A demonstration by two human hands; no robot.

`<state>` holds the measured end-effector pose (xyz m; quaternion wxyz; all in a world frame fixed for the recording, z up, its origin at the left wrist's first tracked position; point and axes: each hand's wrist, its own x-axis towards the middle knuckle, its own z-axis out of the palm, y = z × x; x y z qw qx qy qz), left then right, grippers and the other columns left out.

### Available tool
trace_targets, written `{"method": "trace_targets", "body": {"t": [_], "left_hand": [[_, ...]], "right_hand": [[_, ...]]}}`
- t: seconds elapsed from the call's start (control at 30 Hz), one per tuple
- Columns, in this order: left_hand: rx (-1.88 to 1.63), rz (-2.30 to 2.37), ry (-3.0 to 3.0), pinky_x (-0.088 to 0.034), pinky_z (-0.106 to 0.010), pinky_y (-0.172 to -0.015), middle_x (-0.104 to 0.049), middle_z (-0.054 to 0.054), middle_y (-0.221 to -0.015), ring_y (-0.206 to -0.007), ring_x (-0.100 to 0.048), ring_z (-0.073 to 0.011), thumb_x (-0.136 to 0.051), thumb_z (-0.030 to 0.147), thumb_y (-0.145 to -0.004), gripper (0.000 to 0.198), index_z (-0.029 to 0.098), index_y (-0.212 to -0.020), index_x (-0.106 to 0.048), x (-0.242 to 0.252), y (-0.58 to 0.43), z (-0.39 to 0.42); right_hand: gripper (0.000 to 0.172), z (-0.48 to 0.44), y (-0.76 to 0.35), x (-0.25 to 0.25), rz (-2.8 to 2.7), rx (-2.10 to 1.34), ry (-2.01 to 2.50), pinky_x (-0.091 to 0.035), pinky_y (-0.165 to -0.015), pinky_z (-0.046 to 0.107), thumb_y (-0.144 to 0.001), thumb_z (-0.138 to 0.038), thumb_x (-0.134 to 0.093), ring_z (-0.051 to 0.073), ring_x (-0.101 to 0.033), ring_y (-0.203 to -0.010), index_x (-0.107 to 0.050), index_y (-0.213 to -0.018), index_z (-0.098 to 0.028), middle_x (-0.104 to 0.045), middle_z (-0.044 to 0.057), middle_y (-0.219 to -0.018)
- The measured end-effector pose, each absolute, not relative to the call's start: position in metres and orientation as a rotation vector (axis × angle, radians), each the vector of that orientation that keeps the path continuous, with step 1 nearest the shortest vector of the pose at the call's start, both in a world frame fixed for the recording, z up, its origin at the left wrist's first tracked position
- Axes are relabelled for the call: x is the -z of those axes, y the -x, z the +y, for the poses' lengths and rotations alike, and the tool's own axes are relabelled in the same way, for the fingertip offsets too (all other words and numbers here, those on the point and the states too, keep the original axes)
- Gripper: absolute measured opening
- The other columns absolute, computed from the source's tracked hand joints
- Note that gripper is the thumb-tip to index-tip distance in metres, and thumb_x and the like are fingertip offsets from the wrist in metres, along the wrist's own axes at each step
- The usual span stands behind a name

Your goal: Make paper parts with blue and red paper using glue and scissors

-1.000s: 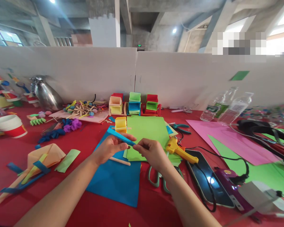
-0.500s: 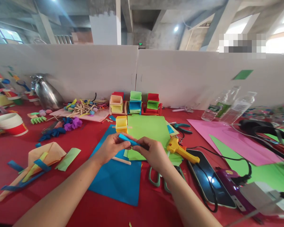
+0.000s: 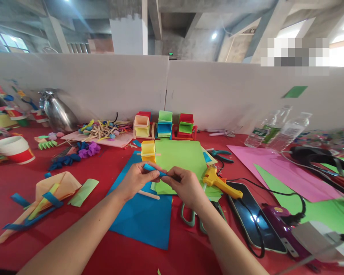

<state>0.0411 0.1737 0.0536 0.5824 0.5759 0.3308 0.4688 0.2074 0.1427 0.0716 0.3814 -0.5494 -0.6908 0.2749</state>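
Between my two hands is a narrow strip of blue paper [image 3: 151,168], rolled or folded lengthwise. My left hand [image 3: 139,176] pinches its left part between thumb and fingers. The right end is gripped by my right hand [image 3: 185,183], whose fingers partly hide it. Beneath the hands lie a blue paper sheet [image 3: 143,225] and a stack of green paper [image 3: 180,156]. A thin wooden stick [image 3: 149,195] rests on the blue sheet under my left hand. Just beyond stands a yellow folded paper piece [image 3: 148,150] with a stick through it.
A yellow glue gun [image 3: 222,183] lies right of my right hand, near a phone [image 3: 256,217] and a purple power strip [image 3: 283,229]. Green-handled scissors [image 3: 187,215] sit under my right wrist. Folded paper boxes [image 3: 164,124] line the back; a paper cup [image 3: 13,149] stands left.
The blue strip looks narrower and more tightly rolled between my fingers. Both hands stay in nearly the same place, and the view has shifted slightly.
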Motion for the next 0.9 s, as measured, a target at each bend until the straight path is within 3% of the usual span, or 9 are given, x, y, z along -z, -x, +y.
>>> {"method": "trace_targets", "body": {"t": [0.27, 0.5, 0.9], "left_hand": [[-0.907, 0.664, -1.418, -0.052, -0.028, -0.072, -0.068, -0.006, -0.093, -0.08, -0.065, -0.0174, -0.069, 0.027, -0.068, 0.029, 0.017, -0.095, -0.063, -0.065, -0.026, 0.18], [-0.874, 0.723, -1.416, -0.052, -0.025, -0.066, -0.069, -0.004, -0.077, -0.073, -0.067, -0.017, -0.067, 0.028, -0.071, 0.025, 0.016, -0.093, -0.063, -0.071, -0.017, 0.183], [-0.845, 0.757, -1.368, -0.052, -0.027, -0.066, -0.07, -0.008, -0.091, -0.078, -0.067, -0.0199, -0.064, 0.029, -0.074, 0.024, 0.016, -0.094, -0.063, -0.069, -0.02, 0.18]], "right_hand": [[0.022, 0.143, -0.211, -0.074, -1.77, -0.763, 1.376, -0.026, -0.044, 0.02, -0.074, -0.038, -0.058, 0.008, -0.034, -0.047, -0.058, -0.066, -0.017, -0.042, -0.006, -0.049], [0.02, 0.143, -0.213, -0.074, -1.863, -0.71, 1.369, -0.03, -0.048, 0.019, -0.076, -0.036, -0.055, 0.008, -0.038, -0.051, -0.06, -0.07, -0.017, -0.049, -0.004, -0.056], [0.024, 0.142, -0.21, -0.073, -1.912, -0.525, 1.506, -0.025, -0.047, 0.02, -0.078, -0.041, -0.054, 0.009, -0.036, -0.049, -0.059, -0.066, -0.021, -0.045, -0.004, -0.052]]}}
